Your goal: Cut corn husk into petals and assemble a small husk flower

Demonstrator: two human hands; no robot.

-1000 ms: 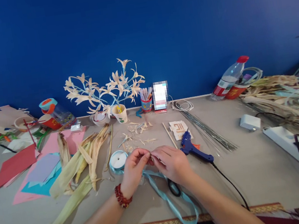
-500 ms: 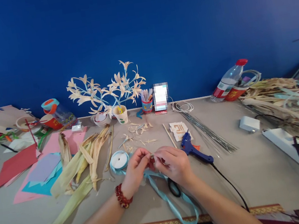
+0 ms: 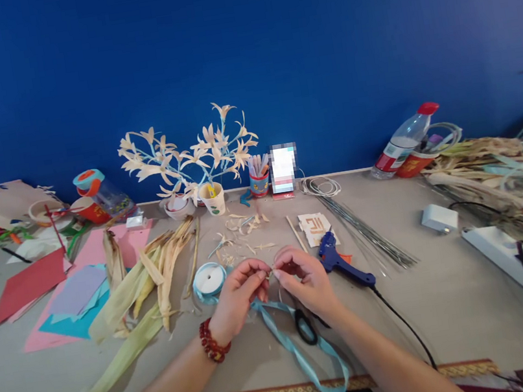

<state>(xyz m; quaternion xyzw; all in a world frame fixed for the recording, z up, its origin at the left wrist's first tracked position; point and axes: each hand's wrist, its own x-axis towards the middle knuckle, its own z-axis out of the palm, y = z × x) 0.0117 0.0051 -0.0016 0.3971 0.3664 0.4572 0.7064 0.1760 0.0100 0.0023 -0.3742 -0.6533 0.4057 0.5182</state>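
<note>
Above the middle of the table, my left hand (image 3: 240, 293) and my right hand (image 3: 305, 281) meet at the fingertips. Both are closed in a pinch around something small and pale that I cannot make out. A light blue ribbon (image 3: 288, 342) trails in a loop beneath them toward the table's front edge. Its spool (image 3: 209, 278) lies just left of my left hand. Partly under my right hand are scissors with a black handle (image 3: 305, 327). Right of that hand lies a blue glue gun (image 3: 343, 262) with its black cord.
Corn husks (image 3: 161, 283) and coloured paper (image 3: 73, 296) lie on the left. Husk flowers stand in a paper cup (image 3: 213, 200) at the back. Wires (image 3: 370, 232), a white adapter (image 3: 439, 218), a power strip (image 3: 512, 263) and a tilted bottle (image 3: 405, 140) are on the right.
My right hand has turned, its fingers now more upright and its thumb showing. More of the scissors shows below it. My left hand has hardly moved, and the view has shifted slightly.
</note>
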